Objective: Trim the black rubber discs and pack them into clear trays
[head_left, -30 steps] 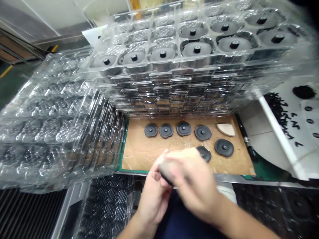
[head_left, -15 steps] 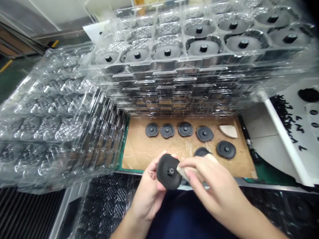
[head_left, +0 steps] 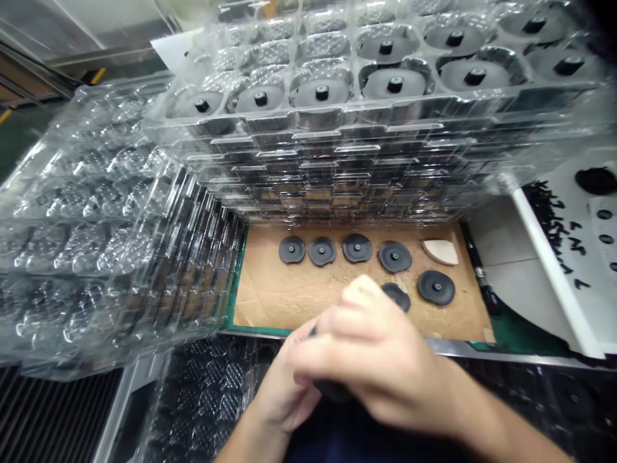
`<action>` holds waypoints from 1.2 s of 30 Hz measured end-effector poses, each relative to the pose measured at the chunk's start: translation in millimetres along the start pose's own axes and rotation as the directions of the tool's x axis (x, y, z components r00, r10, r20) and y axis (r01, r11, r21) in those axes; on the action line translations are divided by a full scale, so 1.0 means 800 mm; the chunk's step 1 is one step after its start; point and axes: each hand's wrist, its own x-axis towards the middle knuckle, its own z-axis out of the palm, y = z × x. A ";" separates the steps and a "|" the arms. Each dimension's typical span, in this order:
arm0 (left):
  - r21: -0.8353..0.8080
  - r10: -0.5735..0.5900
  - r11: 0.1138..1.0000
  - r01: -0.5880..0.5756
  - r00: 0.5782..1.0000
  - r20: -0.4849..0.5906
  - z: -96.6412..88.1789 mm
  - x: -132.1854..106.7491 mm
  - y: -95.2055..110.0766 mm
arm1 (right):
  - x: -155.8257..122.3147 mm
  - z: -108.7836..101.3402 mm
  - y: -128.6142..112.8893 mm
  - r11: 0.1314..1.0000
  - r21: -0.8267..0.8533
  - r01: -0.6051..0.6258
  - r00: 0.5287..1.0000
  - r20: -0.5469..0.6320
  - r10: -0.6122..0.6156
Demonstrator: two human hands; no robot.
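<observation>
My left hand grips a round black disc, of which only a dark lower edge shows below my fingers. Across the front of that disc lies my right hand, curled and slightly blurred, covering most of it. The pale pad seen earlier in its fingers is hidden behind the knuckles now. Just past my right hand a black disc with a small centre stub lies on the cardboard. Another disc rests to its right, and several more form a row behind, including one disc.
A tall stack of clear plastic trays stands behind the cardboard, with grey discs in its top pockets. More clear trays are stacked at the left. A cream wedge-shaped piece lies at the back right, near a white panel edge.
My right hand has moved left and over the disc, hiding its face and the pale pad. My left hand stays nearly in place around the disc. The view has shifted slightly.
</observation>
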 end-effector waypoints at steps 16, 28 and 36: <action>-0.113 -0.145 0.982 0.153 0.987 0.073 -0.025 -0.005 0.012 | -0.096 0.049 0.037 0.425 0.447 -0.787 0.553 0.209 0.806; -0.116 -0.114 0.985 0.126 0.988 0.105 -0.026 -0.007 0.008 | -0.093 0.056 0.038 0.497 0.442 -0.747 0.616 0.180 0.767; -0.143 -0.106 0.982 0.121 0.988 0.111 -0.023 -0.007 0.006 | -0.092 0.055 0.035 0.513 0.444 -0.734 0.633 0.172 0.755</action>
